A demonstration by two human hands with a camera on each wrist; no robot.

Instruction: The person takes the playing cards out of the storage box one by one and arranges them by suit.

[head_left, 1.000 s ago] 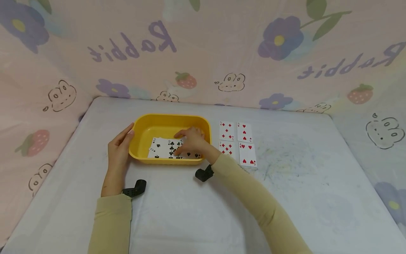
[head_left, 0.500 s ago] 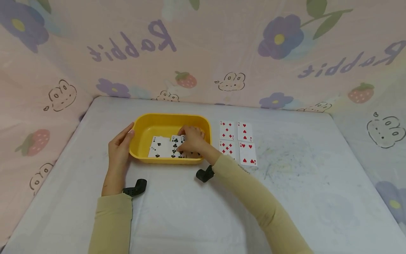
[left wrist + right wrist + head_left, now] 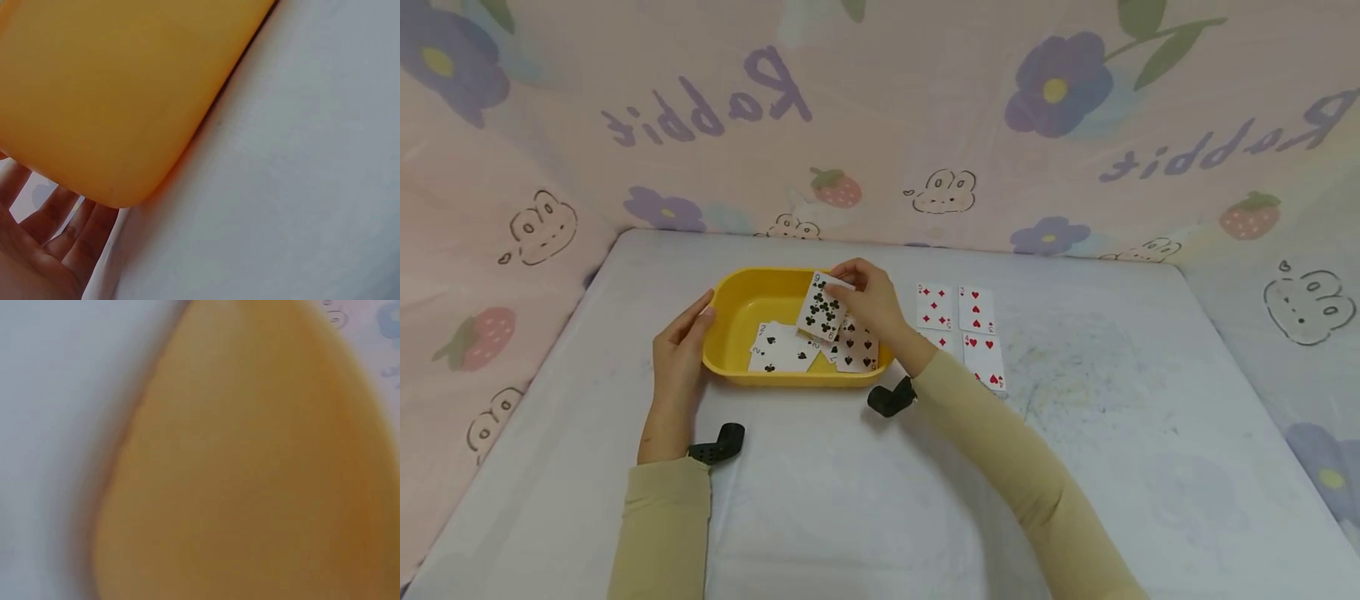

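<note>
Nine of clubs card (image 3: pixel 823 307), tilted and raised above the near right part of a yellow tray, is pinched between thumb and fingers of a person's right hand (image 3: pixel 876 300). The left hand (image 3: pixel 680 346) rests against the tray's left end, fingers extended rather than curled, touching the outer wall. Black-suited cards (image 3: pixel 784 347) lie overlapping in the tray (image 3: pixel 797 380), among them a spade card (image 3: pixel 857 346) partly beneath the raised one; the held card and right hand cover some of them. On the desk (image 3: pixel 1120 475), just right of the tray, red cards form two rows: five of diamonds (image 3: pixel 933 307) beside three of hearts (image 3: pixel 976 309), then a diamond card (image 3: pixel 938 340) beside four of hearts (image 3: pixel 984 358). The right wrist and sleeve (image 3: pixel 1007 450) hide parts of the nearer row.

Smooth, rounded plastic-looking walls give the tray a soft oblong shape. Cards are flat, thin white rectangles. Pale, smudged cloth-like covering spreads over the desk; behind rises a pink backdrop (image 3: pixel 880 108) printed with purple flowers, strawberries and mirrored "Rabbit" lettering. The right wrist view is blurred yellow.

Half a second ago the nine of clubs lay low in the tray under the right hand; now it is lifted, uncovering more of the spade card, while the left hand stays put.
</note>
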